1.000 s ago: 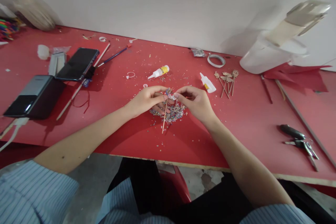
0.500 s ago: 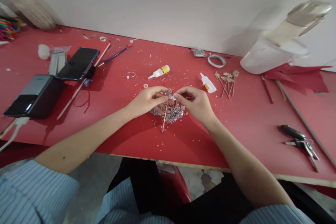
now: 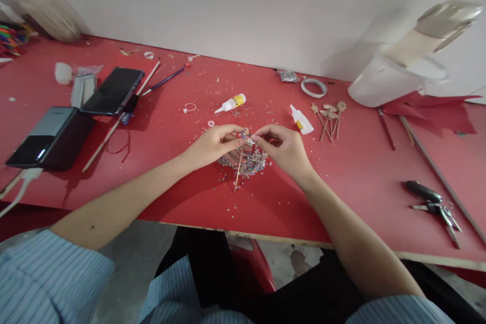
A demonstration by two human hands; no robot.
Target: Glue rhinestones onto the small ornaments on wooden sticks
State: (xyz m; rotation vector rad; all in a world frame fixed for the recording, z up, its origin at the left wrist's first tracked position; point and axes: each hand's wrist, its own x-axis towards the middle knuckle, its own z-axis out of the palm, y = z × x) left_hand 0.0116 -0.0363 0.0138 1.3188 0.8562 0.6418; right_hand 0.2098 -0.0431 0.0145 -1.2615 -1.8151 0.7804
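Between thumb and fingers, my left hand grips a thin wooden stick whose upper end carries a small glittery ornament. The stick slants down toward me. My right hand is closed in a pinch at the ornament's right side; whatever lies between its fingertips is too small to make out. Beneath both hands lies a pile of shiny, multicoloured chips, partly covered by my left fingers. Behind the hands are a glue bottle lying on its side and a second glue bottle.
Several sticks with flower-shaped tops lie right of the glue, near a tape roll. A white container stands at back right, keys at front right. A phone and a black power bank occupy the left of the red table.
Both hands stay in nearly the same place. Only the ornament at the stick's top looks slightly turned between the fingers.
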